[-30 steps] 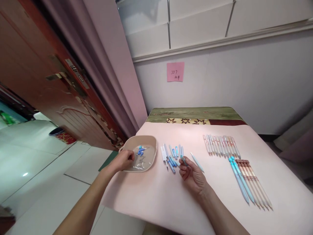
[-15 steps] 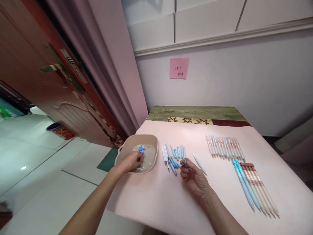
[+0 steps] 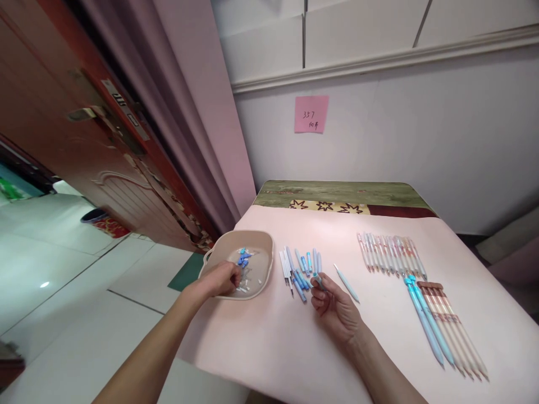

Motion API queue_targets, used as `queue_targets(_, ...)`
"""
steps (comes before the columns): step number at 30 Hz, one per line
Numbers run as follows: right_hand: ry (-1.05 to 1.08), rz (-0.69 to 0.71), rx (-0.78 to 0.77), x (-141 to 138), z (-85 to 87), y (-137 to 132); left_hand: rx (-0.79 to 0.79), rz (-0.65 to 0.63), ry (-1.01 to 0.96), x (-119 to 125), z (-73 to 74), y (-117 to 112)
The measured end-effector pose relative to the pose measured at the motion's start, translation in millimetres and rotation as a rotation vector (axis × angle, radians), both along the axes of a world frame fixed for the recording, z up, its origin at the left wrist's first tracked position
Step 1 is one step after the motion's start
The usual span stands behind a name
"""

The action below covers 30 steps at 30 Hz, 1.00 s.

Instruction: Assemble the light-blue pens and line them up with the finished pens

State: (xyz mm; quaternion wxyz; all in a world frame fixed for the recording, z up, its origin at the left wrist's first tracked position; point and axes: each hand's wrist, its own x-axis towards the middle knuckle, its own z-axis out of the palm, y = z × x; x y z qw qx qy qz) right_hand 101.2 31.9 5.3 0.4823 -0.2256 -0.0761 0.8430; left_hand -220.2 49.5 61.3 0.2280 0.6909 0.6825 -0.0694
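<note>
My left hand reaches into a beige basin, its fingers pinched together low over small white pieces; whatever they grip is hidden. Blue toppers lie in the basin beyond that hand. Over the table, my right hand is closed round a short blue pen barrel, its open end pointing up and away. Just beyond it lie several blue pen barrels and white refills. A light blue pen part with a white tip rests to the right of this hand.
A row of clear patterned pens lies at the table's right. Nearer are two blue pens beside several cream pens with brown tops. The pink table cover ends near me. A door stands at the left.
My left hand has shifted slightly left and toward me inside the basin, showing more of the blue and clear pieces. My right hand stays nearly still, holding the barrel. The view has tilted a little.
</note>
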Motion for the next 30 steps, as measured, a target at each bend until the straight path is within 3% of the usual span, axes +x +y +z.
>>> queue_targets(9,0.005,0.002,0.003,-0.3,-0.5,0.2,-0.020,-0.014,0.038,5.4,-1.5,0.0)
queue_targets(12,0.005,0.001,0.009,0.2,-0.7,0.4,-0.001,-0.025,0.043,6.2,7.5,-1.3)
queue_targets(15,0.004,-0.004,0.016,-0.1,1.6,0.0,0.117,-0.016,0.036,13.3,24.9,-4.5)
queue_targets(19,0.002,0.007,0.046,-2.3,6.7,-0.5,0.341,0.007,-0.212,51.6,46.6,-14.5)
queue_targets(23,-0.034,0.022,0.092,-3.8,10.3,-0.6,0.336,0.132,-0.757,112.0,52.0,-27.7)
queue_targets(25,-0.050,0.025,0.118,-3.8,11.6,-0.7,0.317,0.182,-0.916,137.3,51.3,-31.3)
queue_targets(30,-0.056,0.030,0.134,-4.0,15.8,-1.2,0.371,0.120,-0.916,167.4,53.8,-31.5)
